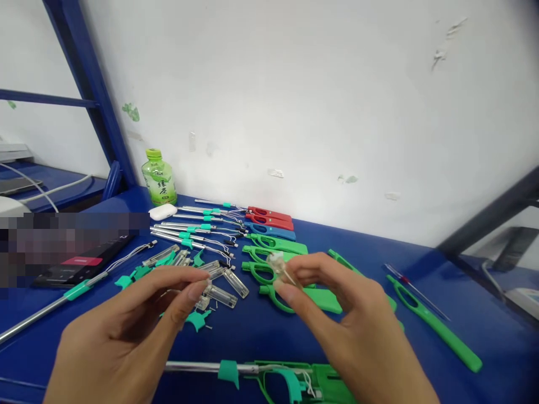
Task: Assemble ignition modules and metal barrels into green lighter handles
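My right hand [337,303] pinches a small clear plastic fuel tank [277,264] with a whitish top, raised over the green shells. My left hand [130,322] has thumb and forefinger brought together over the clear parts; whether something tiny sits between the tips I cannot make out. Just beyond it lie several clear lighter fuel tanks [222,295] and teal triggers [197,320]. Below both hands, an open green lighter shell [332,387] holds a teal trigger and wires, with a metal tube [193,367] running left from it.
Several tubes with wires [185,234] line the back, beside red shells [269,217], a blue shell [273,231] and green shells [324,299]. A green bottle [160,179] and white case [163,211] stand behind. A screwdriver [416,292] and green shell half [442,331] lie right.
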`<action>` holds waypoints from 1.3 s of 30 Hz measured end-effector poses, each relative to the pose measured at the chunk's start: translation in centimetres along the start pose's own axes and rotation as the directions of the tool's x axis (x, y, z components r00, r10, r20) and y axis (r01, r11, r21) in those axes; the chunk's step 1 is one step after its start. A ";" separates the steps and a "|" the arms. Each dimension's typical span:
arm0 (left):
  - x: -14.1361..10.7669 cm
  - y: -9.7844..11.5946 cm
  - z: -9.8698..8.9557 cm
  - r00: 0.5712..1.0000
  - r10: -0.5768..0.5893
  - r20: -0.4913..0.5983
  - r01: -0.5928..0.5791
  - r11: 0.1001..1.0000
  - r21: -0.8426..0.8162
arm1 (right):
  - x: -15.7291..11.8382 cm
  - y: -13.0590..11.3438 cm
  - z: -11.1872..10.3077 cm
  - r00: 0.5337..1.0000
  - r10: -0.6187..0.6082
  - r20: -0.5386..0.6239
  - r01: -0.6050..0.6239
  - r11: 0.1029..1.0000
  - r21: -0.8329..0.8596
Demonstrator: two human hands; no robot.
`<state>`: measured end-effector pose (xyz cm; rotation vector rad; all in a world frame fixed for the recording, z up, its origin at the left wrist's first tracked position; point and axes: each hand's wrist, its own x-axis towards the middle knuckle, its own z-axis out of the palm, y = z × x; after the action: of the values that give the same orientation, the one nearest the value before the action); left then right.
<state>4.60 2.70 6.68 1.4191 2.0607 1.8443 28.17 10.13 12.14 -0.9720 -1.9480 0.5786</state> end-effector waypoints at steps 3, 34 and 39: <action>-0.4 -0.2 0.9 0.997 -0.043 0.057 0.047 0.996 -0.072 | -0.2 0.4 0.1 0.992 0.002 0.127 0.003 0.999 -0.038; -2.7 0.9 3.3 0.973 0.193 -0.123 -0.220 0.937 -0.270 | -1.2 0.6 1.0 0.941 -0.090 0.327 0.146 0.978 -0.152; -2.9 0.7 3.1 0.969 0.205 -0.140 -0.236 0.937 -0.258 | -1.6 0.5 1.2 0.942 -0.131 0.310 0.186 0.970 -0.156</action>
<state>8.45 3.22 4.78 1.5561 1.6579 2.2381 27.88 9.14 10.36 -0.8652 -2.3595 0.4793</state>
